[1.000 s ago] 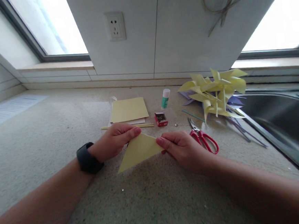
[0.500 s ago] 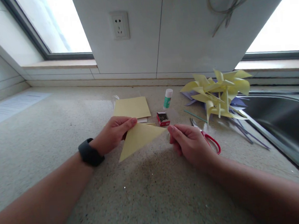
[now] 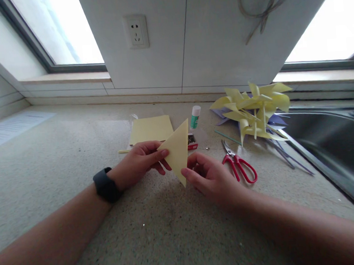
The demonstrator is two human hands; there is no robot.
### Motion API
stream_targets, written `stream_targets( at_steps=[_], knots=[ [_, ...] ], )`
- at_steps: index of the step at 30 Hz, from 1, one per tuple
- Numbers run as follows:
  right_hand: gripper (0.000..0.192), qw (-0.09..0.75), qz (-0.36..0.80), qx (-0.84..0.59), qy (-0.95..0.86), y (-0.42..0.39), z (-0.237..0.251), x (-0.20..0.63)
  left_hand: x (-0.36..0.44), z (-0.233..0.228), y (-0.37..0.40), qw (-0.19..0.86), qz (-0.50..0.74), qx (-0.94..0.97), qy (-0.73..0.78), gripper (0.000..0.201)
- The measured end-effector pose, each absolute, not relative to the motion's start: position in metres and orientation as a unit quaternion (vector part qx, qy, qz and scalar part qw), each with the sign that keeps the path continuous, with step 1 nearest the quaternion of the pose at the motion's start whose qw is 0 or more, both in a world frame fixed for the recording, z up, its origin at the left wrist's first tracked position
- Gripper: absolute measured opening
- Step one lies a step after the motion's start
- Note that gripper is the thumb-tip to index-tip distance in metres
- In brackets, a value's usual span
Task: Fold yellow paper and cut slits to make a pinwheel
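A folded triangle of pale yellow paper [image 3: 179,150] is held up above the counter, its long straight edge to the right. My left hand [image 3: 146,158] pinches its left corner between thumb and fingers. At the lower right edge my right hand [image 3: 209,177] closes thumb and forefinger on the paper. Behind the triangle a small red box of thumbtacks [image 3: 193,146] is partly covered. Red-handled scissors [image 3: 239,166] lie slightly spread just right of my right hand. A stack of yellow paper squares [image 3: 152,128] lies beyond my left hand.
A glue stick [image 3: 195,118] stands upright near the wall. Yellow and purple paper pinwheels [image 3: 259,111] are heaped at the right, beside a metal sink [image 3: 324,137]. A thin green stick [image 3: 228,137] lies in front of them. A printed sheet [image 3: 14,127] is far left.
The paper triangle has been turned so that its long edge faces right and stands steeper. My right hand has moved left and down along it, uncovering the scissors. The view has shifted slightly.
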State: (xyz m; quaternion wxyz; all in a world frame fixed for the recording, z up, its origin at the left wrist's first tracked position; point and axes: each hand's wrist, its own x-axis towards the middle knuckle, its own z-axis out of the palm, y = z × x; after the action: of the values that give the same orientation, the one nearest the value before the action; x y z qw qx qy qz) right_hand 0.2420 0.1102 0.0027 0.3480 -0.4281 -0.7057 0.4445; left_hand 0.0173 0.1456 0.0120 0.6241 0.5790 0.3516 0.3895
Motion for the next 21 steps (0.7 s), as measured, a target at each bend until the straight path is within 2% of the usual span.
stream_targets(
  at_steps=[6,9,11,13,16,19,21],
  knots=[
    [0.012,0.436,0.387,-0.434,-0.687,0.111,0.001,0.241,0.015,0.009,0.146,0.602,0.332,0.639,0.346,0.02],
    [0.012,0.484,0.35,-0.42,-0.683,0.108,0.007,0.243,0.014,0.005,0.144,0.57,0.292,0.69,0.337,0.027],
    [0.012,0.505,0.352,-0.406,-0.675,0.107,0.011,0.243,0.013,0.003,0.142,0.553,0.281,0.708,0.338,0.033],
    [0.013,0.517,0.384,-0.392,-0.657,0.107,0.013,0.243,0.013,0.003,0.139,0.547,0.279,0.71,0.345,0.027],
    [0.018,0.475,0.464,-0.389,-0.639,0.109,0.012,0.241,0.017,0.007,0.135,0.549,0.297,0.697,0.353,0.02],
    [0.018,0.383,0.527,-0.357,-0.67,0.112,0.01,0.237,0.023,0.011,0.13,0.557,0.304,0.686,0.355,0.025],
    [0.018,0.359,0.541,-0.316,-0.693,0.112,0.009,0.235,0.027,0.013,0.128,0.564,0.298,0.685,0.353,0.03]
  ],
)
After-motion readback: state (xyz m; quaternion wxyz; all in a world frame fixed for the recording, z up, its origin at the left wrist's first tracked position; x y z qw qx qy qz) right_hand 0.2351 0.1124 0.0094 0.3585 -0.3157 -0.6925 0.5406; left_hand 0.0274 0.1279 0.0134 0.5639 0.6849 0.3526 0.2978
